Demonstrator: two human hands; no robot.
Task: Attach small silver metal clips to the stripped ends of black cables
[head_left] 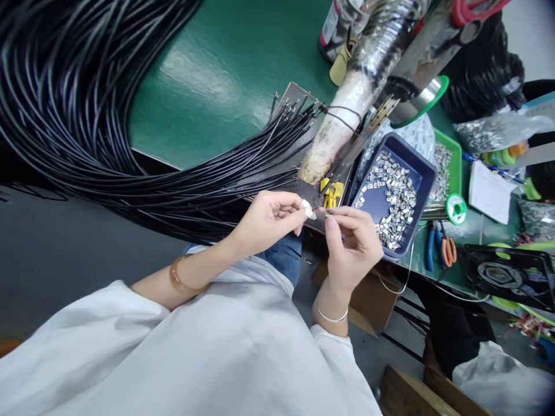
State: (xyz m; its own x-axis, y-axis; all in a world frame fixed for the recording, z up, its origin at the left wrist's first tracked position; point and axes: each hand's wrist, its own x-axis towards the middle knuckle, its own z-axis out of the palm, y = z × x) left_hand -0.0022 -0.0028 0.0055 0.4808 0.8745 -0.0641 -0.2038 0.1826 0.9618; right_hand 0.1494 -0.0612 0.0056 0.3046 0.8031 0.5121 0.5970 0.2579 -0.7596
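Observation:
Near the table's front edge my left hand [277, 218] is closed in a pinch, a small white wad [308, 209] at its fingertips. A thin reddish wire end shows between the two hands. Just to the right, my right hand [353, 240] pinches a tiny metal piece [325, 212] against that wire end; its exact shape is too small to tell. Behind my left hand runs a thick bundle of black cables [195, 185], their stripped ends lying by a wrapped white post [333, 127]. A yellow tool [331, 193] lies just beyond my fingertips.
A blue tray [422, 167] of small metal parts stands right of my right hand, with a green tray [455, 156] behind it. Pliers [448, 252], a solder spool [456, 209], a notepad [491, 192] and a black fan [505, 274] lie farther right. Cardboard boxes [411, 393] stand below.

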